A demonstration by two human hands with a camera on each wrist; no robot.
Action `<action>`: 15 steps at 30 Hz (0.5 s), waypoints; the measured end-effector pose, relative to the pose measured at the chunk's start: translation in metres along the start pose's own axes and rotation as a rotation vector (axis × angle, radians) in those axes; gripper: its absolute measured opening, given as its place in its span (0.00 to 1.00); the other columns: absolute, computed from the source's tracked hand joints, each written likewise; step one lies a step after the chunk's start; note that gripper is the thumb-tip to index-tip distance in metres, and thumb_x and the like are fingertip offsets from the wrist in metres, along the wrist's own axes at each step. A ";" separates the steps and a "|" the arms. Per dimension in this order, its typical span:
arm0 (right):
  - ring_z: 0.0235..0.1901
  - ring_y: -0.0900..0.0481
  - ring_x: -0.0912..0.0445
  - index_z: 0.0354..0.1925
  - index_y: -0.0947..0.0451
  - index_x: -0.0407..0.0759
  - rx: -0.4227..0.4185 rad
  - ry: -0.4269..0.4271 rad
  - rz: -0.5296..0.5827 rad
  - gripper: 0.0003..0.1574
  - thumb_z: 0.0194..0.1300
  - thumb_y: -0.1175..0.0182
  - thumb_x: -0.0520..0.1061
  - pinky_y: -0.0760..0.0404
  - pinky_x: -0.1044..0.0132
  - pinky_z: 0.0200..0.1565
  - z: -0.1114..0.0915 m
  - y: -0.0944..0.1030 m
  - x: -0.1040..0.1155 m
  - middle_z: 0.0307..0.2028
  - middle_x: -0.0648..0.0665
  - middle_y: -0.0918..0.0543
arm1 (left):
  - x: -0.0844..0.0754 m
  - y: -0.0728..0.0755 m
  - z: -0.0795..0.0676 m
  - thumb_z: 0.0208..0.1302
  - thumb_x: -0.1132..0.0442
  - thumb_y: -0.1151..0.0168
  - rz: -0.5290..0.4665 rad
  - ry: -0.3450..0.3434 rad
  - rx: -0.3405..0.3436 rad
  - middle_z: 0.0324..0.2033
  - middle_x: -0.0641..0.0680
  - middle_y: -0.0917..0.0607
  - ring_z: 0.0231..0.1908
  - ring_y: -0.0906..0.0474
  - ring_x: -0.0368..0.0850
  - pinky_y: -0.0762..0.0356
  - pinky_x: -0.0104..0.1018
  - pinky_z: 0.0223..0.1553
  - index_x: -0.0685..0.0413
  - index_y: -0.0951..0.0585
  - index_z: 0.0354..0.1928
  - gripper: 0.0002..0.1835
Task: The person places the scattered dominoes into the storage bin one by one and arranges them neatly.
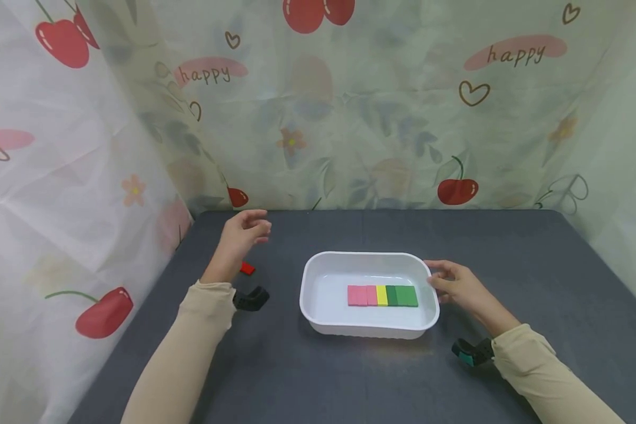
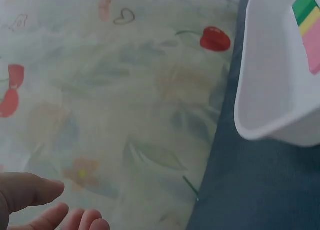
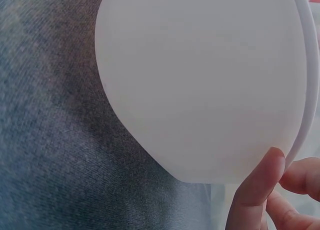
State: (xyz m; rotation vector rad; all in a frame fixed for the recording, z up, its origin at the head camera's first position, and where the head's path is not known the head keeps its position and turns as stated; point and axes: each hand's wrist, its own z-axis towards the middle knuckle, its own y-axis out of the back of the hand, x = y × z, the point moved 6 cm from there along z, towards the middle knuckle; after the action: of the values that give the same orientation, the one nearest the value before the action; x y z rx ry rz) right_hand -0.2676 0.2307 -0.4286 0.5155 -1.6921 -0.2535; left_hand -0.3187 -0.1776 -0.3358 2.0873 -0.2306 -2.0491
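A white plastic tub (image 1: pixel 318 318) stands on the dark table, with flat pink pieces (image 1: pixel 361 295), a yellow piece (image 1: pixel 382 295) and green pieces (image 1: pixel 406 296) lying in a row on its bottom. My right hand (image 1: pixel 458 288) pinches the tub's right rim; in the right wrist view the thumb (image 3: pixel 262 177) presses the outer wall near the edge. To the left of the tub, my left hand (image 1: pixel 242 238) hovers over the table with loosely bent fingers and holds nothing. A small red piece (image 1: pixel 248 268) lies beside the left wrist, partly covered by it.
The dark table (image 1: pixel 371 383) ends at a patterned cloth (image 1: pixel 350 147) hanging behind it, and more cloth hangs at both sides. Black wrist-worn devices sit at the left wrist (image 1: pixel 251 298) and the right wrist (image 1: pixel 473 352).
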 end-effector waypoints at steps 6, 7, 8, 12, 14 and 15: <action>0.41 0.24 0.51 0.69 0.39 0.35 0.004 -0.011 0.006 0.34 0.70 0.44 0.44 0.18 0.62 0.38 0.000 0.000 -0.001 0.46 0.36 0.25 | 0.033 0.028 0.005 0.68 0.64 0.42 -0.037 0.013 -0.088 0.56 0.62 0.25 0.55 0.25 0.51 0.27 0.42 0.59 0.58 0.33 0.67 0.26; 0.41 0.24 0.51 0.69 0.39 0.35 0.003 -0.013 0.004 0.34 0.70 0.44 0.44 0.18 0.62 0.38 0.000 0.000 -0.001 0.46 0.36 0.25 | 0.039 0.031 0.006 0.68 0.63 0.42 -0.037 0.019 -0.091 0.57 0.62 0.26 0.56 0.26 0.52 0.27 0.42 0.59 0.58 0.34 0.68 0.27; 0.41 0.24 0.51 0.69 0.39 0.35 0.002 -0.014 0.003 0.34 0.70 0.43 0.44 0.18 0.63 0.38 0.001 0.000 -0.001 0.47 0.36 0.24 | 0.045 0.033 0.007 0.68 0.63 0.42 -0.041 0.026 -0.093 0.59 0.63 0.27 0.57 0.26 0.53 0.28 0.42 0.60 0.58 0.35 0.68 0.28; 0.40 0.23 0.52 0.68 0.39 0.34 -0.002 -0.007 0.004 0.34 0.69 0.43 0.43 0.18 0.62 0.38 0.001 0.000 0.000 0.46 0.36 0.24 | 0.068 0.039 0.009 0.67 0.61 0.39 -0.045 0.060 -0.107 0.64 0.64 0.30 0.61 0.29 0.56 0.31 0.45 0.62 0.56 0.38 0.71 0.33; 0.40 0.23 0.53 0.68 0.39 0.34 -0.002 -0.006 0.006 0.33 0.69 0.43 0.43 0.18 0.62 0.37 0.001 0.001 -0.001 0.46 0.36 0.24 | 0.079 0.042 0.011 0.66 0.61 0.38 -0.040 0.080 -0.122 0.66 0.64 0.32 0.63 0.31 0.56 0.31 0.46 0.63 0.56 0.39 0.72 0.35; 0.40 0.23 0.53 0.68 0.39 0.34 -0.001 -0.006 0.005 0.33 0.69 0.44 0.43 0.18 0.62 0.37 0.001 0.001 -0.001 0.45 0.36 0.24 | 0.084 0.043 0.011 0.65 0.61 0.37 -0.038 0.092 -0.131 0.66 0.65 0.32 0.63 0.31 0.56 0.32 0.47 0.63 0.56 0.40 0.72 0.36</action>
State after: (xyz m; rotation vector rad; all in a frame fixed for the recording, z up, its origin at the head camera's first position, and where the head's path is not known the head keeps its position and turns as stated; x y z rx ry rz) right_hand -0.2687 0.2315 -0.4295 0.5094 -1.6990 -0.2526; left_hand -0.3265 -0.2413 -0.4063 2.1143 -0.0417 -1.9269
